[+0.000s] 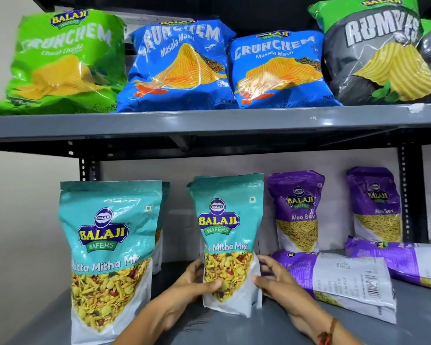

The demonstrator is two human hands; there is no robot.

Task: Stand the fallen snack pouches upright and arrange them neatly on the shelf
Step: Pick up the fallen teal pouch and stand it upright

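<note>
Risk first: a teal Mitha Mix pouch (228, 242) held upright near the middle of the lower shelf (413, 317), likely to tip forward or sideways on release if its gusset base is not spread flat, since the weight of the mix sits low but the tall empty top leans a little. Left hand (194, 282) wrapped on the pouch's lower left edge, thumb across the clear window, fingers behind; right hand (275, 282) at the lower right edge, fingers curled and lightly touching the side, seemingly steadying rather than clamping. Second risk: a right wrist or forearm nudging the fallen purple pouch (341, 285) lying flat just beside that hand, or sliding it toward the front edge. Another purple pouch (406, 260) down on its side further toward the right end, partly behind the first. Two Aloo Sev pouches (296, 212) upright along the back edge at the right. A large teal pouch (107, 255) upright at the front left, another tucked close behind it. Held pouch glossy, teal above, clear window of yellow mix, white base, top seal slightly creased. Upper shelf of chip bags (182, 66) untouched. Judged stage: teal row nearly set, purple pouches not yet stood.
</note>
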